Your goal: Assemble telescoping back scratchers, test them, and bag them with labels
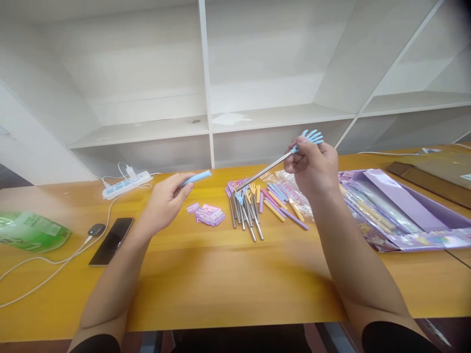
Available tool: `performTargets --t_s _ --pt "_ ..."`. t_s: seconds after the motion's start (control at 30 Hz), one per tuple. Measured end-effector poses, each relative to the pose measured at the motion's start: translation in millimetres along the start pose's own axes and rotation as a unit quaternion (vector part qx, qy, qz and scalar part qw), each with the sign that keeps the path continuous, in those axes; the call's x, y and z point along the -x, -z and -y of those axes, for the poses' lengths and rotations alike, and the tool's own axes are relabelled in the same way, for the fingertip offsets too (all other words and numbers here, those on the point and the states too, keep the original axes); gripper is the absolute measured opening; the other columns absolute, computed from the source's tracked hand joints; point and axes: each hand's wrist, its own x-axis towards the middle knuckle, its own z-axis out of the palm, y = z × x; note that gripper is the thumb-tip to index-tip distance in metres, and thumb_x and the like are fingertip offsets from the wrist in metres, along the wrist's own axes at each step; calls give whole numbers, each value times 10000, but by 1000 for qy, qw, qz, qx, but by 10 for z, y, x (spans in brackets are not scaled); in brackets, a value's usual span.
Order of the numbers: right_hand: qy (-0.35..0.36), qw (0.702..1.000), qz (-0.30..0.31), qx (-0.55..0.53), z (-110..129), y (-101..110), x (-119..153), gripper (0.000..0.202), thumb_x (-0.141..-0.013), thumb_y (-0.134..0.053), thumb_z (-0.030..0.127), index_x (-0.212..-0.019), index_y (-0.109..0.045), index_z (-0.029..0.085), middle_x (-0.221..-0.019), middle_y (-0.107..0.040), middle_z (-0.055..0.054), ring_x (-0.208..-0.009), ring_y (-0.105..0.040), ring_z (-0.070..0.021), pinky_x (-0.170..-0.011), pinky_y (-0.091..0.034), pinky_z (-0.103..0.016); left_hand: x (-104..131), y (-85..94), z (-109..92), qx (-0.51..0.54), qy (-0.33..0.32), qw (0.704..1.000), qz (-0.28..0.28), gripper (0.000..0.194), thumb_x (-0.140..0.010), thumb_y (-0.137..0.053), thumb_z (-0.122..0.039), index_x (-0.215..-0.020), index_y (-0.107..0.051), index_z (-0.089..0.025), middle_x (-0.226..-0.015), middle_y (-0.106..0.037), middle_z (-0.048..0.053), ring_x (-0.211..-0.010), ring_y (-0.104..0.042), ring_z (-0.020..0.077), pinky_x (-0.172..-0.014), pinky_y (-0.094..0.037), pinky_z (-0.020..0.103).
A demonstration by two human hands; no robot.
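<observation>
My left hand (165,200) is closed around a light blue handle sleeve (197,178), whose end points to the right. My right hand (312,164) pinches a back scratcher (268,169) just below its light blue claw head; its thin metal rod slants down to the left. The rod and the sleeve are apart. Under the rod's tip lies a pile of back scratchers (247,208) with purple, blue and yellow heads. Loose coloured handle sleeves (279,202) lie to the right of the pile. Small pink and purple cards (209,214) are spread to its left.
A purple display box (414,240) with wrapped back scratchers stands at the right, beside a brown carton (437,171). Clear plastic bags (294,184) lie behind the sleeves. At left are a phone (111,241), a power strip (127,185), cables and a green bag (33,231).
</observation>
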Motion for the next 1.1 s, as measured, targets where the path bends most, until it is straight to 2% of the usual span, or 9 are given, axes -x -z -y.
performTargets --t_s 0.3,0.53,0.67,0.9,1.0,1.1 --pt "-28 995 9 -91 -23 -174 123 421 -789 -861 600 -858 -675 229 -686 -682 0 -578 -685 -144 -532 -562 -278 45 17 -29 20 -24 999 9 357 -1085 -537 -480 -1322 -736 -302 -979 -708 14 -835 -590 167 -724 -449 277" --pt "-28 999 5 -46 -92 -219 165 417 -882 -714 661 -894 -623 254 -748 -674 -8 -635 -680 -163 -601 -581 -320 50 18 -42 12 -29 999 10 343 -1086 -542 -468 -1321 -735 -309 -967 -707 13 -839 -591 169 -727 -449 286" --pt "-35 998 10 -47 -92 -242 181 417 -863 -721 657 -911 -615 257 -778 -678 -18 -651 -674 -164 -656 -601 -333 50 7 -53 13 -26 1000 12 339 -1084 -539 -464 -1302 -742 -300 -979 -715 17 -840 -593 173 -719 -446 287" --pt "-48 998 39 -21 -90 -277 201 477 -842 -701 720 -934 -607 261 -811 -681 -31 -757 -712 -191 -720 -627 -352 37 22 -47 20 -28 999 -25 330 -1076 -552 -459 -1285 -752 -301 -990 -708 23 -828 -577 172 -709 -448 282" --pt "-63 994 64 -66 -98 -244 168 452 -804 -781 677 -895 -637 258 -823 -674 -19 -755 -693 -168 -702 -620 -325 42 57 -63 22 -37 998 -37 316 -1077 -560 -443 -1279 -756 -299 -934 -679 20 -790 -550 168 -699 -431 286" --pt "-70 982 144 -101 -105 -162 104 444 -730 -891 610 -784 -650 241 -873 -674 -5 -678 -629 -117 -614 -565 -288 62 130 -66 10 -60 996 -71 296 -1084 -565 -411 -1281 -752 -293 -881 -635 12 -744 -521 160 -685 -414 290"
